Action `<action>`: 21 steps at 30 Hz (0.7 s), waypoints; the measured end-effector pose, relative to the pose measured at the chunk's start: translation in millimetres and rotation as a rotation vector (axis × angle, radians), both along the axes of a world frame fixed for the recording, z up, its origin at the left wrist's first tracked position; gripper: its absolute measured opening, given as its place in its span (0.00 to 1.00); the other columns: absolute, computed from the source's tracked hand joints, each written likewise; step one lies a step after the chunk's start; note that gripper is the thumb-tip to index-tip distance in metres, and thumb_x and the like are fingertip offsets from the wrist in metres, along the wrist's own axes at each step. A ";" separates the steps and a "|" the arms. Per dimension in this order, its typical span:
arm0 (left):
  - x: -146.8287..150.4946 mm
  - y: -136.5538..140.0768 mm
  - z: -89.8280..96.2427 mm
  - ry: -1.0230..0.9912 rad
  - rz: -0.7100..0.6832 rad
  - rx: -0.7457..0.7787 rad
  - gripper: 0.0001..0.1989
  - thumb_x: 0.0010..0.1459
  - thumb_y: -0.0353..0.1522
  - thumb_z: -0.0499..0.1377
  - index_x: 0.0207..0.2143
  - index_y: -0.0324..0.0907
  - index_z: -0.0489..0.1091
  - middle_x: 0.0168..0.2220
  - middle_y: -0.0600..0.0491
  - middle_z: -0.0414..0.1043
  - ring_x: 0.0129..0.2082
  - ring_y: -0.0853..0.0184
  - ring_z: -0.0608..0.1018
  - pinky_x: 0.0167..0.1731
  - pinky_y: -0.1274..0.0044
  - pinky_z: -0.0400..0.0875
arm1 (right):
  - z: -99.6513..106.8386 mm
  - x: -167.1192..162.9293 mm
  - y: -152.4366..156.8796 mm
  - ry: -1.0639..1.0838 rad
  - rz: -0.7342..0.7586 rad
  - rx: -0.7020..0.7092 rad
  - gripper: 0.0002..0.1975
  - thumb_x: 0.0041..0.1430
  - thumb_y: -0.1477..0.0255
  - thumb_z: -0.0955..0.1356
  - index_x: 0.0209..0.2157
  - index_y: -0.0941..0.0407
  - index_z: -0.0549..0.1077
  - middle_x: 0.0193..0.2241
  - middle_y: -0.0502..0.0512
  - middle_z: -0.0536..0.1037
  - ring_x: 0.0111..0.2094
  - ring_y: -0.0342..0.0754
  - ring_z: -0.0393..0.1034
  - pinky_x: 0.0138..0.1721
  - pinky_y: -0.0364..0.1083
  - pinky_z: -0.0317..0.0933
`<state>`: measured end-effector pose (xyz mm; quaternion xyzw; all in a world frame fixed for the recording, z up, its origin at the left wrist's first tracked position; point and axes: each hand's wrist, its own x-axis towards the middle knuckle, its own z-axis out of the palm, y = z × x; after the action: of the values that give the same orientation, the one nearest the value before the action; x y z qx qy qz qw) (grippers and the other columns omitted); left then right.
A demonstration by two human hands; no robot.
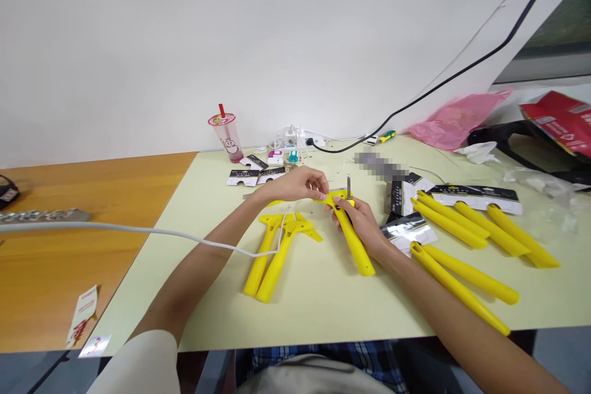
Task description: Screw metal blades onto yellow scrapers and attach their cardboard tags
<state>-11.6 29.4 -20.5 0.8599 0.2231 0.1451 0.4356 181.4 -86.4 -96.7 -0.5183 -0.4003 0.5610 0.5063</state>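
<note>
Over the bench (221, 326), the right hand (364, 221) closes its grip on a yellow handle (354, 245) and screwdriver (349, 186), while the left hand (305, 183), its hold impossible to tell, works at the handle's head, seemingly fitting something that calls for steady alignment.

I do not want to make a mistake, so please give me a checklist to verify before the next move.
1. Yellow T-headed handle gripped by the right hand: ok.
2. Screwdriver kept in that same hand, tip pointing up: ok.
3. Left hand at the handle's head: ok.
4. Small part between the left fingertips: cannot tell, too small.
5. White cable out of the view: not ok, it crosses in front of the lying T-headed handles.
6. Drink cup away from both hands: ok, near the wall.
</note>
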 end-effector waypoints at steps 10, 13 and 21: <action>-0.4 5.4 -5.7 0.005 0.041 -0.068 0.15 0.54 0.37 0.71 0.41 0.40 0.78 0.41 0.49 0.81 0.38 0.64 0.78 0.43 0.70 0.72 | -0.5 -0.8 0.9 0.019 0.009 -0.010 0.25 0.54 0.46 0.78 0.34 0.55 0.78 0.20 0.50 0.75 0.18 0.44 0.63 0.19 0.44 0.56; -1.4 9.2 -11.0 0.022 0.096 -0.150 0.19 0.50 0.37 0.73 0.43 0.40 0.79 0.44 0.48 0.80 0.39 0.64 0.78 0.42 0.70 0.72 | -0.8 -0.7 0.7 0.012 0.028 -0.016 0.26 0.53 0.46 0.78 0.33 0.55 0.78 0.19 0.50 0.75 0.18 0.44 0.63 0.19 0.44 0.56; -2.7 10.7 -18.0 0.051 0.101 -0.454 0.23 0.48 0.34 0.75 0.47 0.41 0.79 0.43 0.47 0.81 0.42 0.60 0.84 0.45 0.68 0.77 | -0.8 -0.5 -0.8 -0.014 0.052 -0.012 0.27 0.53 0.46 0.79 0.34 0.55 0.77 0.20 0.49 0.76 0.18 0.43 0.64 0.19 0.44 0.56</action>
<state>-14.3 40.1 -38.5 0.7310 0.3038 0.0911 0.6042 180.9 -87.1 -97.5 -0.5148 -0.4136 0.5728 0.4856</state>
